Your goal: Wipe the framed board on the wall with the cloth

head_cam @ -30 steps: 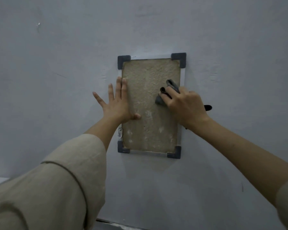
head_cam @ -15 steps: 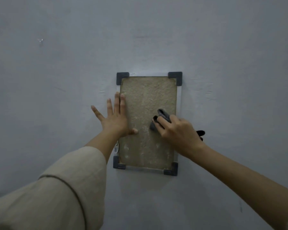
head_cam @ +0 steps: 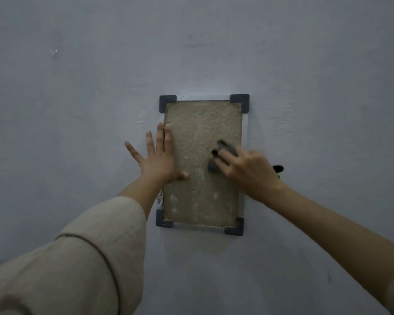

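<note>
A tan, rough-surfaced framed board [head_cam: 200, 123] with dark grey corner caps hangs upright on the wall. My left hand [head_cam: 157, 158] lies flat with spread fingers over the board's left edge, thumb on the board. My right hand [head_cam: 248, 169] grips a bunched dark grey cloth [head_cam: 223, 148] and presses it against the right middle of the board. The hand is blurred. Pale smears show on the board's lower part.
The grey-blue wall [head_cam: 328, 87] surrounds the board on all sides. A small dark object [head_cam: 278, 168] pokes out behind my right hand at the board's right edge. A small metal fitting [head_cam: 160, 198] sits on the frame's lower left side.
My right hand with the cloth slid down and slightly left across the board. The camera view tilted up, so the board sits lower in the frame. My left hand stayed put.
</note>
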Demonstrator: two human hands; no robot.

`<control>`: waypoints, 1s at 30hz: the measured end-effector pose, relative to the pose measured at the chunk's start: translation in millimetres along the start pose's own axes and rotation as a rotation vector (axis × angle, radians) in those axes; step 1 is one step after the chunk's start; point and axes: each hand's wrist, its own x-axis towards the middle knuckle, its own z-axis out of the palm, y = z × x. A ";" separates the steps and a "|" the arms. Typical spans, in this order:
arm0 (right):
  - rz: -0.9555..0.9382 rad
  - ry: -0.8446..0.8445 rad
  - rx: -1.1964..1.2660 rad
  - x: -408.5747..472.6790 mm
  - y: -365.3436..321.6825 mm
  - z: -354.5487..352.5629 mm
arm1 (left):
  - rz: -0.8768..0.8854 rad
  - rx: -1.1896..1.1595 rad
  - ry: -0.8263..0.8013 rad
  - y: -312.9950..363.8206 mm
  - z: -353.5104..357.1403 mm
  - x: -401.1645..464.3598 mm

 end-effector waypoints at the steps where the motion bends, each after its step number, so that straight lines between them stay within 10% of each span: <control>1: 0.064 -0.001 -0.012 7.4 9.6 0.2 | -0.001 -0.002 0.000 -0.3 0.2 0.0; 5: 0.274 0.023 -0.060 21.5 14.1 0.5 | 0.001 -0.005 -0.002 -1.2 0.6 -1.8; 10: -0.050 -0.041 0.016 -10.8 -7.0 -3.3 | 0.011 -0.025 0.003 -1.1 0.7 0.5; 16: 0.184 -0.021 -0.108 13.2 30.9 -5.9 | 0.009 -0.028 0.002 -1.4 0.9 -0.2; 22: -0.096 -0.047 0.026 -17.0 -0.2 -10.8 | 0.015 -0.036 0.013 -1.5 1.0 -0.9; 30: 0.134 0.006 0.006 -5.0 13.9 -5.8 | 0.023 -0.048 0.022 -2.0 1.5 -1.2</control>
